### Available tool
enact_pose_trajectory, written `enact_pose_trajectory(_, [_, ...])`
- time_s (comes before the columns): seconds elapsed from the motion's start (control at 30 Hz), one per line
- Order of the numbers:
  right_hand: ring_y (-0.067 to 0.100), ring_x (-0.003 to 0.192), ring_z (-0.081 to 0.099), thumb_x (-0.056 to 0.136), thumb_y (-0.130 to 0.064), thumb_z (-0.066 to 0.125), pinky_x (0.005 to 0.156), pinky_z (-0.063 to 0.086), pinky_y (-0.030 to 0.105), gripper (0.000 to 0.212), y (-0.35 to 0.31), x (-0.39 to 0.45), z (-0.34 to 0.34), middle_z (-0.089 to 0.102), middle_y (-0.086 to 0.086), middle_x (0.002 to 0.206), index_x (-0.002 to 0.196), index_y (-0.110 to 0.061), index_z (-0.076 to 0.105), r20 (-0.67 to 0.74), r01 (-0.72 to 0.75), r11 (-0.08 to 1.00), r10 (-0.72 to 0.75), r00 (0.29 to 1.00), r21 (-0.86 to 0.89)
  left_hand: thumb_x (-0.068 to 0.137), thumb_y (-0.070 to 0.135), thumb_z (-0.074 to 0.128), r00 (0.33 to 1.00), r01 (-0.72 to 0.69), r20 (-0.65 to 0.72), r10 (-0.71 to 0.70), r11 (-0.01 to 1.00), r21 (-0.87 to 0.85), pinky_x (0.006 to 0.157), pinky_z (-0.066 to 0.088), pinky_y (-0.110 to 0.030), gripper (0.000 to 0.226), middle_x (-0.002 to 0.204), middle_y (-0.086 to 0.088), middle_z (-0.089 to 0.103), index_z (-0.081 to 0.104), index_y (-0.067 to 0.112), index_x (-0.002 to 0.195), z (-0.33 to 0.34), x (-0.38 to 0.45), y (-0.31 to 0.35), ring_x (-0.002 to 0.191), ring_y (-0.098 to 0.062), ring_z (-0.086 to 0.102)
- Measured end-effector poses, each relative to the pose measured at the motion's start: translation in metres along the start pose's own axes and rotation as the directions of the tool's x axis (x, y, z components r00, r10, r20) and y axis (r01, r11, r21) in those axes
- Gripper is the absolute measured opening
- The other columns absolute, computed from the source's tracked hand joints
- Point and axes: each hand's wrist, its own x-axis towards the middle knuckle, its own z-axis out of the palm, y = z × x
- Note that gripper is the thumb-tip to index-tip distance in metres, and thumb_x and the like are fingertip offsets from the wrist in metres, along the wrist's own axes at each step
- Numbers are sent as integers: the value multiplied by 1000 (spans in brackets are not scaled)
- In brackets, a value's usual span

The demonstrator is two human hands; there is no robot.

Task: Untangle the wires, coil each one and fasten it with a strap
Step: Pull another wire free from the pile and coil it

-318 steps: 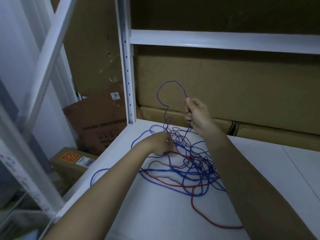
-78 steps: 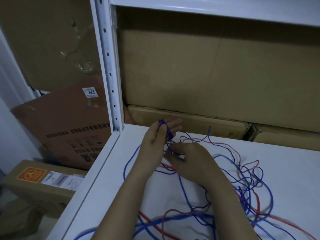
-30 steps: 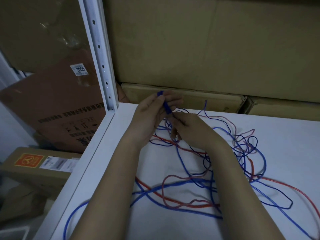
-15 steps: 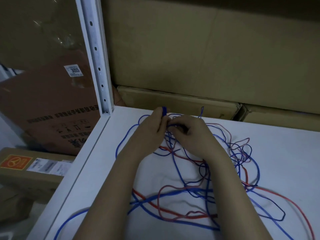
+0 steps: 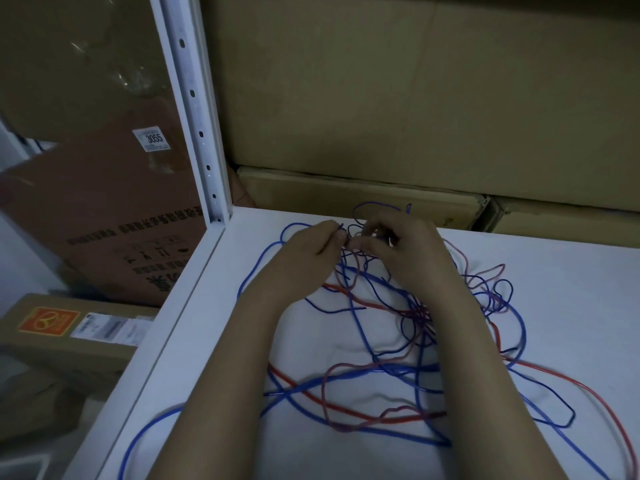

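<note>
Fingertips of both hands meet over the tangle, hiding just which strand each takes — the left hand [image 5: 308, 251] pinches a blue wire [image 5: 356, 327], the right hand [image 5: 408, 251] curls round thin loops. Blue and red wires [image 5: 346, 408] sprawl knotted across the white bench [image 5: 554, 306], some cut off at the frame's edge.

White sticker [image 5: 151, 139] on brown carton [image 5: 104, 209] reads "3055"; smaller print above it too tiny to read. Same carton has a row of dark printed chars + handling icons, upside down, not legible. Lower box [image 5: 65, 337]: orange label [image 5: 48, 320] w/ round logo, white barcode-type label beside it, text unreadable.
</note>
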Motion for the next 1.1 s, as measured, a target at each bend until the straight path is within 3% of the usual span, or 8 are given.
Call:
enact_pose_trajectory(0.1, [4, 75, 43, 91, -12, 62, 68, 29, 16, 7, 1, 1, 1, 56, -2, 85, 95, -12, 68, 20, 109, 990, -108, 994, -87, 103, 28, 38, 997, 23, 67, -22, 1000, -7, 64, 41, -14, 32, 69, 10, 56, 57, 27, 77, -3, -1, -4, 65, 3, 52])
enact_pose_trajectory(0.2, [3, 84, 41, 94, -6, 57, 75, 32, 7, 16, 1, 0, 2, 50, -1, 92, 104, -13, 67, 6, 141, 988, -141, 990, -63, 103, 28, 39, 987, 72, 153, -49, 986, -147, 52, 34, -7, 33, 52, 19, 53, 63, 22, 80, -8, -3, -5, 50, 5, 47])
enact_pose_trajectory(0.4, [3, 68, 55, 92, -24, 63, 60, 42, 20, 12, -3, 2, 4, 61, -15, 71, 88, -17, 72, -179, 50, 996, -37, 983, 70, 101, 29, 38, 978, 30, 198, 62, 902, -430, 48, 30, -11, 37, 49, 11, 40, 64, 14, 79, -16, -7, 2, 46, -2, 33])
enact_pose_trajectory(0.5, [3, 55, 48, 99, -39, 45, 50, 28, 26, 30, -4, -1, 11, 55, -23, 54, 72, -39, 59, -34, -101, 993, 99, 994, -60, 101, 29, 38, 984, -52, 110, 138, 821, -568, 51, 34, -10, 36, 52, 7, 43, 64, 18, 78, -17, -7, 8, 48, -4, 36])
enact_pose_trajectory(0.67, [24, 75, 56, 102, -34, 37, 56, 29, 34, 24, -3, -4, 23, 58, 0, 77, 104, -15, 52, 214, -106, 990, 124, 969, -94, 101, 22, 33, 988, -155, -108, 113, 638, -754, 63, 44, -15, 33, 57, 7, 54, 63, 7, 96, -9, -1, 12, 56, -6, 48])
enact_pose_trajectory(0.87, [20, 87, 59, 101, -30, 44, 76, 48, 37, 24, -13, -4, 26, 67, -2, 95, 118, -20, 58, 297, -13, 998, 29, 954, -54, 105, 9, 28, 952, -237, -301, 54, 750, -618, 85, 49, -19, 32, 99, 6, 72, 59, 16, 108, -4, 6, 7, 90, -8, 66])
enact_pose_trajectory(0.93, [9, 76, 56, 100, -30, 46, 71, 46, 32, 20, -16, -4, 24, 59, -16, 78, 107, -22, 63, 338, -38, 998, 21, 941, 43, 105, 9, 27, 943, -228, -326, 73, 853, -469, 89, 47, -18, 34, 108, 4, 68, 58, 19, 109, -1, 5, 5, 97, -8, 64])
enact_pose_trajectory(1.1, [5, 53, 45, 96, -26, 53, 51, 31, 19, 23, -16, -4, 20, 52, -6, 58, 76, -28, 62, 336, -49, 995, 17, 942, 88, 105, 16, 30, 964, -120, -240, 111, 993, -21, 72, 46, -15, 24, 99, 5, 64, 53, 10, 109, 2, 3, -6, 85, -4, 60])
